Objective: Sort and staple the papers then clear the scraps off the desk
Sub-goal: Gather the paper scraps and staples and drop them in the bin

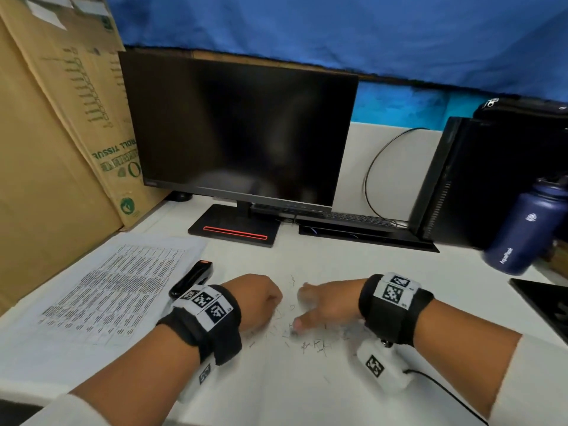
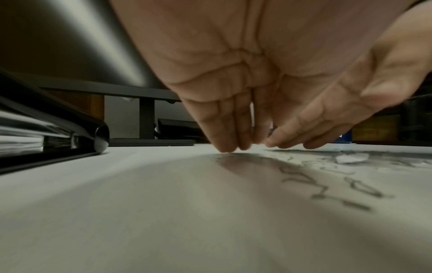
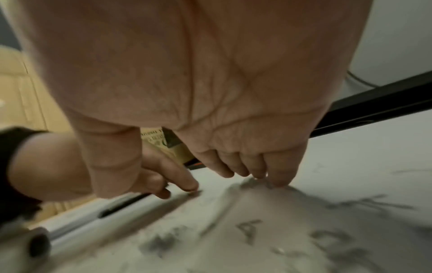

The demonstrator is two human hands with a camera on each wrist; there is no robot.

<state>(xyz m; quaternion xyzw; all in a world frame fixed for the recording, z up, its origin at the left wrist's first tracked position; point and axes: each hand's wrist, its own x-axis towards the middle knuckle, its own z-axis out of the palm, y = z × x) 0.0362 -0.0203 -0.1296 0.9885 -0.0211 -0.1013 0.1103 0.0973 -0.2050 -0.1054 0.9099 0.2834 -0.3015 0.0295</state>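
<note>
Several loose bent staples and a small paper scrap lie scattered on the white desk between my two hands. My left hand stands over them with its straight fingers bunched and their fingertips touching the desk. My right hand lies low and spread, its fingertips resting among the staples and its thumb reaching toward the left hand. Neither hand visibly holds anything. A black stapler lies just behind my left wrist, beside a stack of printed papers.
A dark monitor on its stand is behind the hands, with a keyboard to its right. A large cardboard box walls the left side. A black computer tower and a blue bottle stand at the right.
</note>
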